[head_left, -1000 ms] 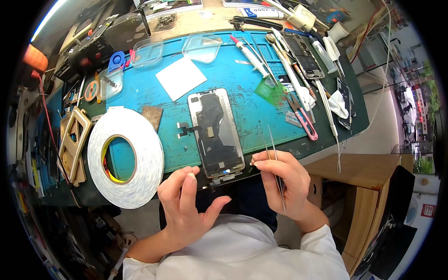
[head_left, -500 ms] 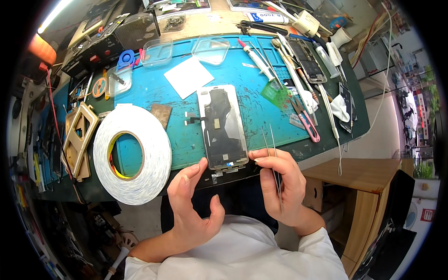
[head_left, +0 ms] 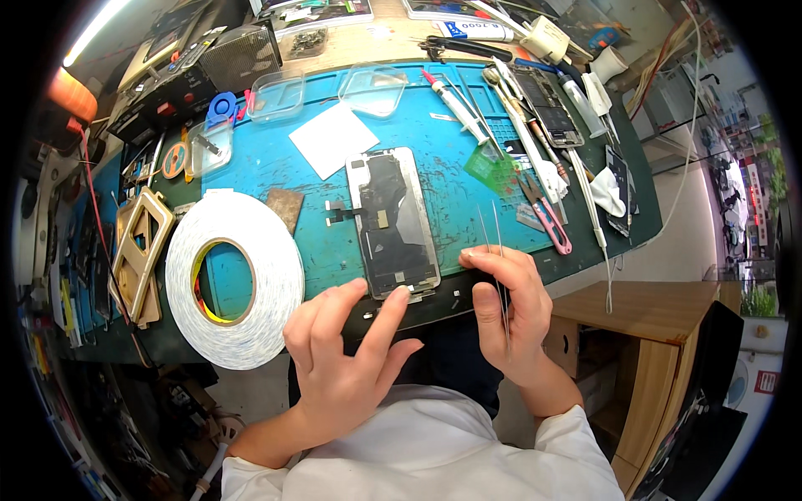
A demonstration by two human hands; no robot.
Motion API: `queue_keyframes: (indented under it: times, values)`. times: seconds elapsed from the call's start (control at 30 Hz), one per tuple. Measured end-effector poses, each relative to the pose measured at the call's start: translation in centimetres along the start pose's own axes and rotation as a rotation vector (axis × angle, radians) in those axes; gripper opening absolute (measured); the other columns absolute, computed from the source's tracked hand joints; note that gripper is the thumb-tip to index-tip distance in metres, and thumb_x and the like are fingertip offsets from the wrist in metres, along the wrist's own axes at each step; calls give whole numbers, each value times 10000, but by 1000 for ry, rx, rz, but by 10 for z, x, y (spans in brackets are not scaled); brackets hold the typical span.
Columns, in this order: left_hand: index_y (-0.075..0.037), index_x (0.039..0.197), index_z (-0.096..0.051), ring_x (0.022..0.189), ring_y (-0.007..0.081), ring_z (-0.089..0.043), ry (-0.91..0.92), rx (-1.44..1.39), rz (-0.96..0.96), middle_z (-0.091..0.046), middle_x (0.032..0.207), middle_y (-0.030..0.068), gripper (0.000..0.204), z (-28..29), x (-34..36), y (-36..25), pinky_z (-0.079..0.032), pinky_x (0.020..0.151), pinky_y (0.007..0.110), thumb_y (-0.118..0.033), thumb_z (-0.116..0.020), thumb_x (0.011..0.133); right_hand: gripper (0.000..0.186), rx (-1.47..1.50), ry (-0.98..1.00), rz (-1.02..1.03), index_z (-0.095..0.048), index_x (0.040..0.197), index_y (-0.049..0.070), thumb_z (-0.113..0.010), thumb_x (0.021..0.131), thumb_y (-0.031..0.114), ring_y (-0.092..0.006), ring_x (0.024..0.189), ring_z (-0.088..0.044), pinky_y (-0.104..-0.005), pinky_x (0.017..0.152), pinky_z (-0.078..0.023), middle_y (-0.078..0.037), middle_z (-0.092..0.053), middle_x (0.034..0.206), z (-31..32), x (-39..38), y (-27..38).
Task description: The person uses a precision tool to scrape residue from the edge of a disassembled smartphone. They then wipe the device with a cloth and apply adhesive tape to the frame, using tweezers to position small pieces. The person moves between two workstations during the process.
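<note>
A phone screen assembly (head_left: 394,230) lies back side up on the blue work mat (head_left: 326,238), its flex cable (head_left: 338,212) sticking out to the left. My left hand (head_left: 347,355) is open at its near end; the index fingertip is at the bottom edge by the small connectors, and the other fingers spread above the mat's edge. To the right of the screen, my right hand (head_left: 514,305) holds a pair of thin metal tweezers (head_left: 499,267), tips pointing away from me and clear of the screen. Small pale bits lie near the screen's lower edge.
A big roll of white double-sided tape (head_left: 276,321) stands left of the screen. Beyond lie a white square sheet (head_left: 334,139) and clear plastic trays (head_left: 373,88). On the right are pink-handled scissors (head_left: 551,227), a syringe (head_left: 459,108) and an opened phone (head_left: 547,107). A wooden cabinet (head_left: 635,309) adjoins the bench.
My left hand has moved right and forward, its index finger reaching the screen's bottom edge. The right hand with the tweezers has drawn slightly right, away from the screen.
</note>
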State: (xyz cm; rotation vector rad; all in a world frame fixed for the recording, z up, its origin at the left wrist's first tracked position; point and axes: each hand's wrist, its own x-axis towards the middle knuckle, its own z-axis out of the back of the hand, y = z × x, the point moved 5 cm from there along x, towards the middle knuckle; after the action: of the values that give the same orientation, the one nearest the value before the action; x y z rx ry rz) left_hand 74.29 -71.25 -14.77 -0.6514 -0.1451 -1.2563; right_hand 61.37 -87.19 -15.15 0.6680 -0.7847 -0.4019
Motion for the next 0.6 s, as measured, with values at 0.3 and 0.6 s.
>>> queue_keyframes:
  times: [0.3, 0.6]
  values:
    - [-173, 1280, -738, 1299, 341, -386, 106, 133, -38, -464, 1432, 143, 525, -6, 7, -3, -353, 1050, 461, -437, -818, 833, 229, -11, -18, 32, -681, 1186, 27, -702, 970, 100, -286, 934, -684, -382, 856, -491, -132, -736, 1084, 1, 2, -1]
    - [-181, 1280, -736, 1308, 337, -391, 110, 133, -31, -477, 1440, 130, 525, -7, 9, -4, -343, 1063, 470, -425, -820, 823, 219, -5, -17, 17, -686, 1173, 15, -697, 975, 107, -291, 929, -689, -384, 851, -490, -142, -736, 1085, 2, 1, -1]
